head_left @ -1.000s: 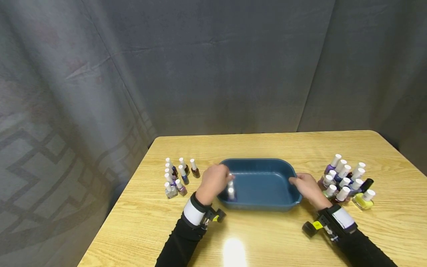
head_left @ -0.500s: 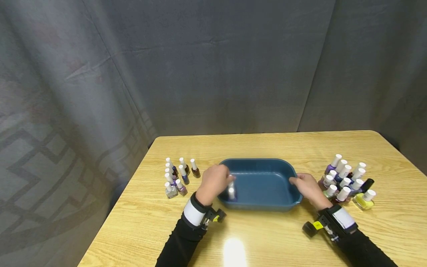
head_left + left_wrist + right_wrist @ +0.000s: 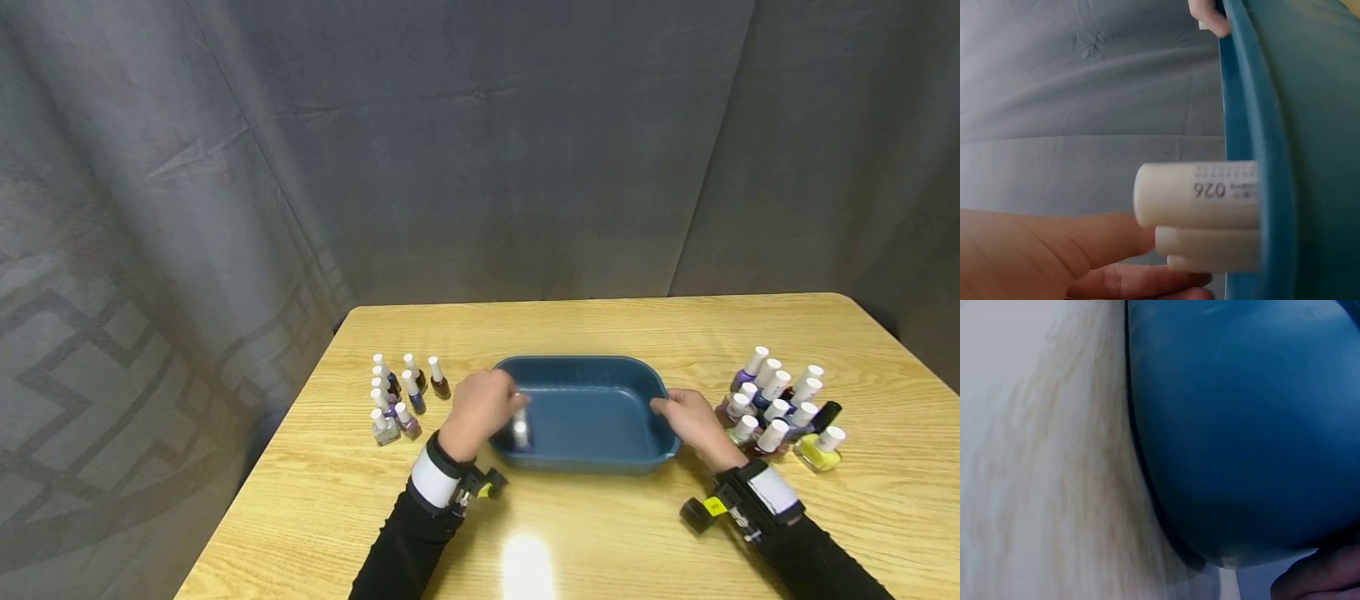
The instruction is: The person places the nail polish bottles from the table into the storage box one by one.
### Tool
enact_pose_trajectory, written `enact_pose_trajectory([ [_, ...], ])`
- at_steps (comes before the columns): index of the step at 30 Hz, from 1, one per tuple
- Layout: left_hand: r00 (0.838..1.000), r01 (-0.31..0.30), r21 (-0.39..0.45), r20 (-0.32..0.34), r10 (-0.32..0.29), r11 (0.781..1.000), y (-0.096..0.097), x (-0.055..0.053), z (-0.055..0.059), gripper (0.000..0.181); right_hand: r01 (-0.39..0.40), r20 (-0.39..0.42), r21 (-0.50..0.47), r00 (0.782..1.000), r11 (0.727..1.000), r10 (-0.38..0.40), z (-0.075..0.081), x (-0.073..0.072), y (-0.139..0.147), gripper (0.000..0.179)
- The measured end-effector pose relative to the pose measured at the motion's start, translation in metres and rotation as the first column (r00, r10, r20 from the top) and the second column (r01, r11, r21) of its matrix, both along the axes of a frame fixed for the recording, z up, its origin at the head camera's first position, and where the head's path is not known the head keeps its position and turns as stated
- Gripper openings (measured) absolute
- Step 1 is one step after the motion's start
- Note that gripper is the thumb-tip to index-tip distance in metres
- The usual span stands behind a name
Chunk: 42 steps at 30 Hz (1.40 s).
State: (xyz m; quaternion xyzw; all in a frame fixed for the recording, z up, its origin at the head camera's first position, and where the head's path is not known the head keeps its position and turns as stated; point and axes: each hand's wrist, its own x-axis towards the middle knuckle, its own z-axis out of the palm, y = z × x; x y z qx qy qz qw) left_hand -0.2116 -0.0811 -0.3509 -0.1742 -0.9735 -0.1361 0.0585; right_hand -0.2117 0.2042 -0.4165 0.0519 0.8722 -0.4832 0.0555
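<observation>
At the left end of the blue plastic basin [image 3: 592,421], my left hand [image 3: 483,408] pinches a nail polish bottle by its white cap. White caps [image 3: 1197,194] rise above the basin's rim in the left wrist view, the nearest printed 026, with the thumb against them and the fingers partly hidden behind. One white-capped bottle [image 3: 521,433] shows blurred inside the basin, close to that hand. My right hand [image 3: 693,421] grips the rim at the right end; in the right wrist view its fingers [image 3: 1322,575] show at the basin's corner.
Left of the basin stand several nail polish bottles [image 3: 411,425] with white caps. A denser cluster [image 3: 772,408] sits to the right, including a yellow bottle [image 3: 817,452] and one with a black cap [image 3: 827,415]. The wooden table [image 3: 600,533] ends before a grey curtain [image 3: 510,167].
The bottle in the basin by the left hand has shifted very slightly. Both hands and the basin stay practically in place.
</observation>
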Motion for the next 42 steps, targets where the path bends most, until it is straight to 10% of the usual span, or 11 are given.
enact_pose_trajectory([
  [6, 0.994, -0.091, 0.036, -0.051, 0.093, 0.995, -0.023, -0.008, 0.009, 0.044, -0.006, 0.008, 0.004, 1.0, 1.0, 0.006, 0.0, -0.001, 0.0, 0.028],
  [16, 0.915, -0.379, 0.143, -0.094, 0.393, 0.914, -0.078, -0.025, 0.017, 0.021, 0.001, 0.001, 0.016, 1.0, 1.0, -0.001, -0.002, -0.002, 0.002, 0.025],
  [31, 0.906, -0.423, 0.072, 0.013, 0.423, 0.903, -0.078, -0.043, 0.001, 0.018, 0.004, -0.01, 0.01, 1.0, 1.0, -0.004, 0.0, -0.001, 0.001, 0.03],
  [42, 0.918, -0.39, 0.07, -0.049, 0.393, 0.918, -0.079, -0.041, 0.004, 0.01, 0.015, -0.003, 0.001, 1.0, 1.0, -0.015, 0.0, 0.0, -0.001, 0.03],
])
